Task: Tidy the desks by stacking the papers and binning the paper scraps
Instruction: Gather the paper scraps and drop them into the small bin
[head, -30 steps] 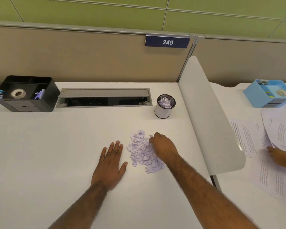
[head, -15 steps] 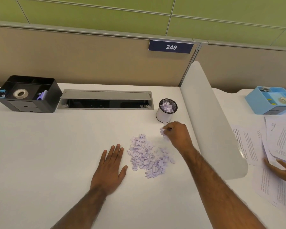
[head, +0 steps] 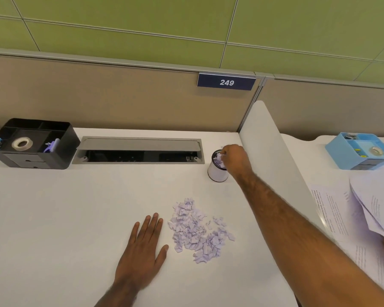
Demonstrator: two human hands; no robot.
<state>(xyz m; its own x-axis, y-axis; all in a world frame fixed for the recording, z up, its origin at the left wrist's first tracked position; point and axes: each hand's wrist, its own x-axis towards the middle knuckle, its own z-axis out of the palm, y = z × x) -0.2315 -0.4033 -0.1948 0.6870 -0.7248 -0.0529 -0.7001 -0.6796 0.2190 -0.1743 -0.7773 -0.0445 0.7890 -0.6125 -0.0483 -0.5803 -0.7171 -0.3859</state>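
Scraps (head: pixel 220 161) under right hand (head: pixel 234 159), over cup (head: pixel 216 171)

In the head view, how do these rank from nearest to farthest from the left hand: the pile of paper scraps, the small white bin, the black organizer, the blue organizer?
From the left hand, flat on the desk:
1. Pile of paper scraps, just to its right.
2. Small white bin, ahead and right, under the right hand.
3. Black organizer, far back left.
4. Blue organizer, on the next desk, far right.

Lilac paper scraps (head: pixel 197 231) lying in loose heap mid-desk, a few strays at its right edge. Small white bin (head: pixel 216 171) w/ black rim standing upright behind the heap, holding more scraps. Printed papers (head: pixel 353 218) lying overlapped, unstacked, on right desk.
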